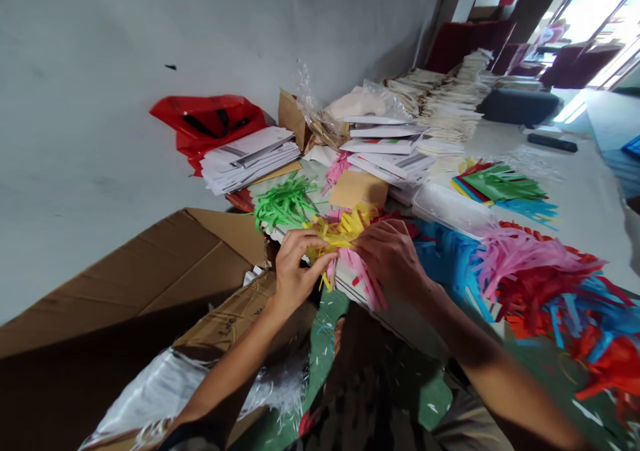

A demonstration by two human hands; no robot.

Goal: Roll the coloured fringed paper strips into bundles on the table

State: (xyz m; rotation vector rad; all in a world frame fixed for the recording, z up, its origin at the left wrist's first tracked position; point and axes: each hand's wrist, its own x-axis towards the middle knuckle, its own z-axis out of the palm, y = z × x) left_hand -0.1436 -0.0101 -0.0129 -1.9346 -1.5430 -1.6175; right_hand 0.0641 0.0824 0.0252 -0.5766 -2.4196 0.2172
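Note:
A bunch of yellow fringed paper strips [357, 221] lies at the table's near edge, between my two hands. My left hand [297, 268] pinches its left side between thumb and fingers. On the right side, my right hand [393, 254] has its fingers closed on the same yellow strips, its fingertips partly hidden. Pink paper strips [367, 281] hang below, over the table edge. A green fringed bunch [285, 201] sits just beyond my left hand. Blue fringed strips [445, 248] lie to the right of my right hand.
An open cardboard box [150, 271] stands at the left. Pink fringe [535, 251] and red fringe [535, 294] pile up at the right, overhanging the edge. Behind are paper stacks [250, 154], a red bag [210, 118], a clear plastic tray [450, 208] and stacked cloth-like pieces [455, 98].

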